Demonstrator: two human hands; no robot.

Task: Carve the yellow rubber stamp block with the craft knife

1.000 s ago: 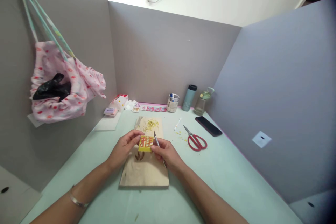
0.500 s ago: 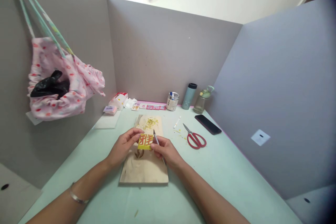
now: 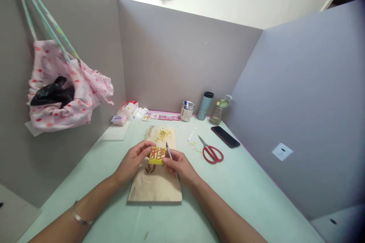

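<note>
As both grips pinch, yellow block between.

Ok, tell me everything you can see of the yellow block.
The yellow block is squarish and thick, with a yellow front edge. A large reddish-orange character covers its upper face. Material looks rubbery, but that's uncertain. It is held over the wooden board, that face toward the viewer, the left grip at its upper left, the right grip at its lower right; contact with the board is unclear.

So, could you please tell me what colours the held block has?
The block is yellow with red marks, seen in the head view.
</note>
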